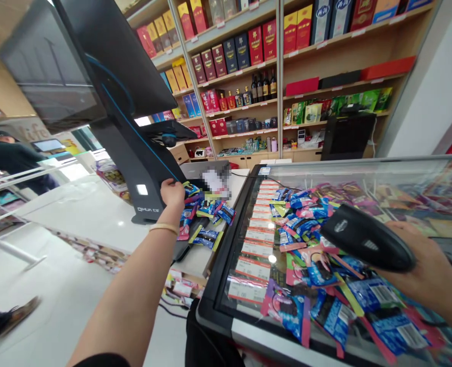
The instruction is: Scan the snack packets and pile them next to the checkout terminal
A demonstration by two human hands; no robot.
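My right hand (430,278) grips a black barcode scanner (365,237) over the glass counter (226,311), its head pointing left above a spread of blue and pink snack packets (317,270). My left hand (172,193) reaches forward with the arm outstretched; its fingers are curled at the edge of a second heap of the same packets (205,216) beside the base of the black checkout terminal (134,153). A thin bracelet circles the left wrist.
Price labels (254,250) lie in a row under the glass. Shelves of boxed goods and bottles (244,56) fill the back wall, with a black monitor (347,135) in front. A person in dark clothes (15,158) stands far left; a shoe (17,313) shows at lower left.
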